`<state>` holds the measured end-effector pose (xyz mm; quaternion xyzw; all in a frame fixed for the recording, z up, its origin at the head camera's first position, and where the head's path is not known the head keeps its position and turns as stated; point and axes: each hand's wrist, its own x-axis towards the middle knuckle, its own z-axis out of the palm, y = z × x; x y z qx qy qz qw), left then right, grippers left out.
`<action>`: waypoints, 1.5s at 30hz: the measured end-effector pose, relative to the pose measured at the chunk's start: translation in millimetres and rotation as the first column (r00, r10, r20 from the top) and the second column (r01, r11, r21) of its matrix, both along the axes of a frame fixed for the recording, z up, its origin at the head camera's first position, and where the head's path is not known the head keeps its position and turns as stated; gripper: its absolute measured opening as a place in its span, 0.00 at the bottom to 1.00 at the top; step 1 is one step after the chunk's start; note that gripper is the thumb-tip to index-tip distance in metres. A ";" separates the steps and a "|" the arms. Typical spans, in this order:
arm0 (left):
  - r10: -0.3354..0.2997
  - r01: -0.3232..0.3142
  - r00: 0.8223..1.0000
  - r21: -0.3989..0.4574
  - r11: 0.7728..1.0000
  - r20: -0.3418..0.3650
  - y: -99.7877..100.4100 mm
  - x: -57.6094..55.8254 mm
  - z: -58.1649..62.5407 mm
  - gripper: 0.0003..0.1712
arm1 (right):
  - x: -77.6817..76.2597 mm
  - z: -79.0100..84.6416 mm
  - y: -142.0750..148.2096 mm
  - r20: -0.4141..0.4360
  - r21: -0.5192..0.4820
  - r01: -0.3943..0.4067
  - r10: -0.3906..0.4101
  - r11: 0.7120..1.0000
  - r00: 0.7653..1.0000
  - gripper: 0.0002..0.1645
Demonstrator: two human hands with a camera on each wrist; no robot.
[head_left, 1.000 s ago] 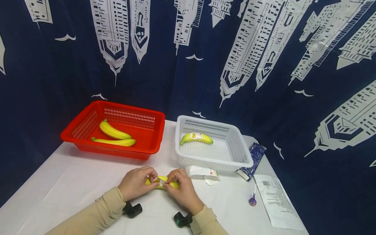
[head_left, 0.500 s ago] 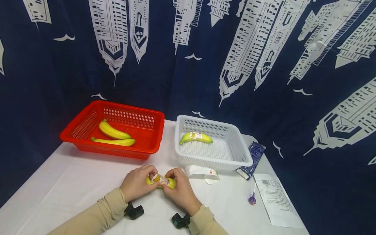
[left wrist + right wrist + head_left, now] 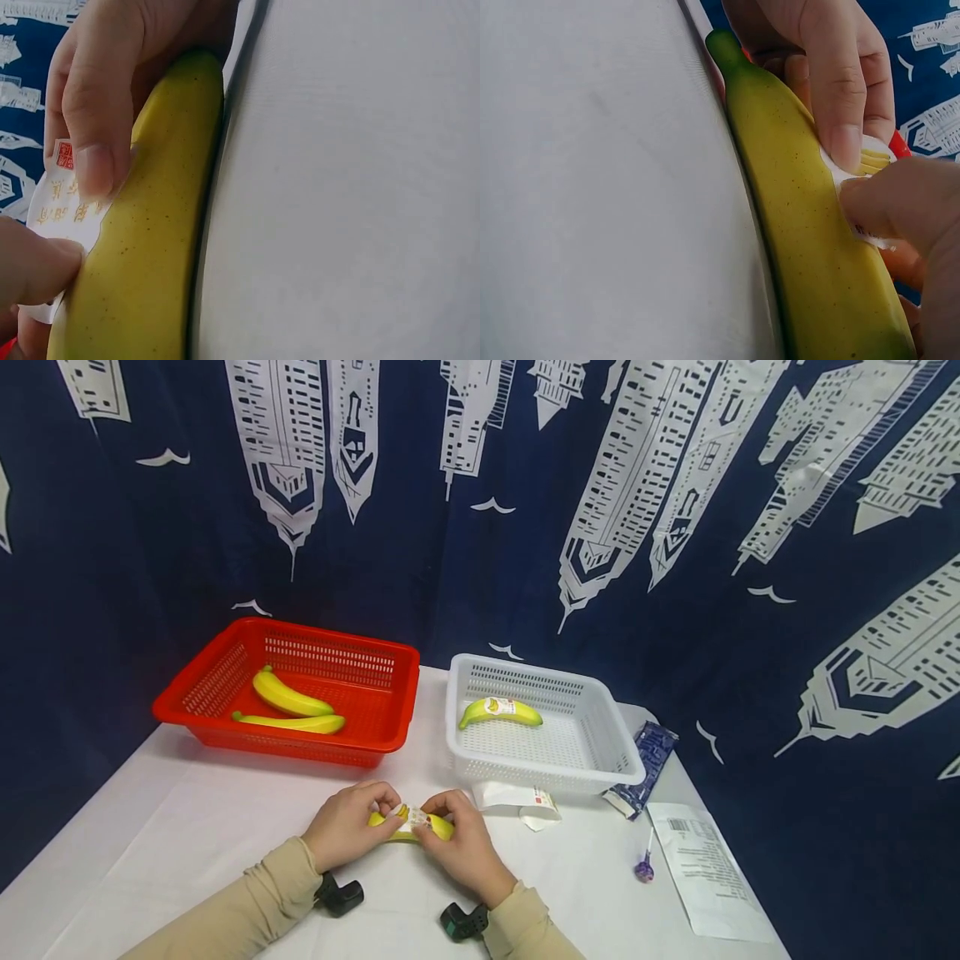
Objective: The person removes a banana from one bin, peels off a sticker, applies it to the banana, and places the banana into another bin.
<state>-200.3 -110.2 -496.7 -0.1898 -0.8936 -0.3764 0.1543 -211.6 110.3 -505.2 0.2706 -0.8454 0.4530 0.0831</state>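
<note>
Both hands meet over a yellow banana (image 3: 443, 829) near the front of the white table. A white printed label (image 3: 418, 818) lies along its upper side. My left hand (image 3: 348, 827) pinches the label's left part, where yellow bananas are printed. Toward the other end, my right hand (image 3: 465, 843) grips banana and label, its thumb pressing the edge. In the left wrist view, a red stamp marks the label (image 3: 64, 199) by the right fingers. The right wrist view shows the banana (image 3: 795, 195) with its green stem beyond the left hand. Curled fingers behind the banana are mostly hidden.
A red basket (image 3: 408, 727) with two bananas (image 3: 291, 693) stands back left. Right of it, a white basket (image 3: 626, 752) holds one labelled banana (image 3: 501, 712). Nearby lie a curled white paper (image 3: 513, 797), a blue packet (image 3: 643, 770), a lollipop (image 3: 644, 867) and a printed white sheet (image 3: 705, 868).
The thumbs, close together a second ago, are now farther apart, and more of the label shows between them. The banana has turned slightly in the hands. The baskets have not moved.
</note>
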 end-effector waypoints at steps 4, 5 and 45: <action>0.025 -0.025 1.000 -0.002 1.000 0.003 2.8 -1.1 -1.1 0.14 | -0.3 -0.6 -1.7 -0.013 0.000 0.036 -0.036 0.999 0.999 0.11; 0.034 -0.034 0.999 -0.004 0.999 0.004 3.5 -1.4 -1.6 0.14 | -0.2 -0.7 -2.3 -0.012 -0.001 0.047 -0.047 0.999 0.999 0.10; -0.036 -0.019 0.955 -0.181 0.983 -0.294 4.5 -1.9 -8.7 0.16 | -0.1 -0.9 -2.8 -0.215 0.028 -0.004 0.009 1.000 0.977 0.12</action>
